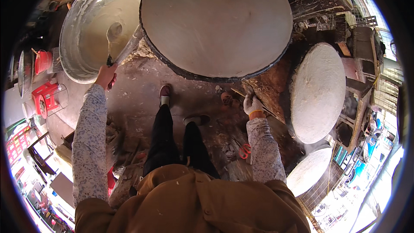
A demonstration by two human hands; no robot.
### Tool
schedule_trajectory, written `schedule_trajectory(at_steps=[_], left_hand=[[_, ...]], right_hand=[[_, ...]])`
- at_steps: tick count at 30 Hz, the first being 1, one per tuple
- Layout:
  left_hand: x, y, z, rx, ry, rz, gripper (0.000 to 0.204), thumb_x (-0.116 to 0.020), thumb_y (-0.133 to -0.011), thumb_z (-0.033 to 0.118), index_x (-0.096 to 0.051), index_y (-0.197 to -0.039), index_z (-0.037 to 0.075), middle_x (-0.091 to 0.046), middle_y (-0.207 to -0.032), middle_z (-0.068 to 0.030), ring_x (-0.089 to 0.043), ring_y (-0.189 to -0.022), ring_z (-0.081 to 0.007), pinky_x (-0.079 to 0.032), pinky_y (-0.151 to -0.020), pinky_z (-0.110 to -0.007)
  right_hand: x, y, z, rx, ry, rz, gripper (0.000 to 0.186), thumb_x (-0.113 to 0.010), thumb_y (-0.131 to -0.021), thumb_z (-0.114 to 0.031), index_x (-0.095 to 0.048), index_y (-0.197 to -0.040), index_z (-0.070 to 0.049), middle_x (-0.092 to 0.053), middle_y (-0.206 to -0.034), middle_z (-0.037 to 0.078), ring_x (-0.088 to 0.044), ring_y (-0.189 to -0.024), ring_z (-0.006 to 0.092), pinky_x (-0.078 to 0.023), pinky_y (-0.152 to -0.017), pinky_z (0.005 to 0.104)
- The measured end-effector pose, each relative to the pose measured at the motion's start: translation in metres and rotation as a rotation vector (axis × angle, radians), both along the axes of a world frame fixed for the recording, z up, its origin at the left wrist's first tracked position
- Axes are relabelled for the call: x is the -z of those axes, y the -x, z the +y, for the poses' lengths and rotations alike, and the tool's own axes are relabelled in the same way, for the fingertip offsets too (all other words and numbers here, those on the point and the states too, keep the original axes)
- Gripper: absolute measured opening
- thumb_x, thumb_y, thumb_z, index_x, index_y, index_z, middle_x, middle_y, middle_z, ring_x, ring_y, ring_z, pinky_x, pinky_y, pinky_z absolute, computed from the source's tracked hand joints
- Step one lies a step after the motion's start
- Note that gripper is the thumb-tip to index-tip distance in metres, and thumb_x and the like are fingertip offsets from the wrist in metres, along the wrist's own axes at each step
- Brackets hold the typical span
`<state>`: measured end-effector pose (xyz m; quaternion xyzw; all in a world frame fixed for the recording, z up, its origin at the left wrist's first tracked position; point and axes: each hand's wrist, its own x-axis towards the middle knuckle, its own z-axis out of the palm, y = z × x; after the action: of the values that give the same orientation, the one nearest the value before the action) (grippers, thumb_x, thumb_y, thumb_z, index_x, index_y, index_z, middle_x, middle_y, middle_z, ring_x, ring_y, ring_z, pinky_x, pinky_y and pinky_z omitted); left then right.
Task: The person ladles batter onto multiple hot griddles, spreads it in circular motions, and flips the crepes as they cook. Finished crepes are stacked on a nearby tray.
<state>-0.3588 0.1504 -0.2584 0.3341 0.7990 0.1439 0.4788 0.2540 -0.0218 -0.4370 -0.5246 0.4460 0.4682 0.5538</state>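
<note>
My left hand (106, 77) is closed round the dark handle of a ladle (114, 33) at the front of a large metal basin (73, 62). The ladle's round bowl rests at the surface of the pale, creamy batter (97, 34) inside. My right hand (252, 105), in a white knitted glove, is closed beside the brown boards to the right. A thin wooden stick (237, 92) pokes out of its fingers; the grip itself is partly hidden. Ahead of me, between the hands, lies a wide round griddle (215, 26) with a smooth grey top and dark rim.
Two round plates with white, rough layers (319, 95) (309, 171) stand to the right, the nearer one steaming. A pale bar (130, 46) slants between basin and griddle. Red stool (45, 97) and red bucket (43, 61) are at left. My feet stand on littered floor (129, 82).
</note>
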Motion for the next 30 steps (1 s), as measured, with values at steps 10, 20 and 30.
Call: schedule_trajectory(at_steps=[10, 20, 30], left_hand=[[0.007, 0.002, -0.002, -0.039, 0.037, 0.009, 0.034, -0.058, -0.094, 0.028, -0.045, -0.073, 0.004, -0.047, -0.053, -0.0055, -0.043, -0.037, -0.0161, -0.032, -0.033, -0.033], [0.006, -0.011, -0.003, -0.114, 0.040, 0.033, 0.039, -0.058, -0.091, 0.032, -0.050, -0.070, 0.000, -0.048, -0.050, -0.0109, -0.046, -0.036, -0.0215, -0.032, -0.031, -0.040], [-0.017, -0.022, -0.012, -0.416, -0.070, -0.273, 0.048, -0.053, -0.094, 0.041, -0.049, -0.066, 0.003, -0.048, -0.048, -0.0116, -0.049, -0.036, -0.0240, -0.037, -0.034, -0.039]], right_hand=[[-0.028, 0.050, -0.068, -0.126, -0.360, 0.004, 0.023, -0.055, -0.099, -0.023, -0.063, -0.102, -0.002, -0.066, -0.093, 0.009, -0.064, -0.081, 0.0213, -0.059, -0.075, 0.0327], [-0.161, 0.226, -0.165, -1.539, -0.326, -1.124, 0.019, -0.066, -0.084, -0.020, -0.063, -0.097, -0.006, -0.064, -0.084, 0.013, -0.064, -0.074, 0.0257, -0.051, -0.066, 0.0378], [-0.357, 0.374, 0.136, -2.161, -0.280, -1.545, 0.046, -0.066, -0.081, -0.053, -0.067, -0.089, -0.009, -0.069, -0.081, 0.016, -0.068, -0.081, 0.0362, -0.052, -0.071, 0.0463]])
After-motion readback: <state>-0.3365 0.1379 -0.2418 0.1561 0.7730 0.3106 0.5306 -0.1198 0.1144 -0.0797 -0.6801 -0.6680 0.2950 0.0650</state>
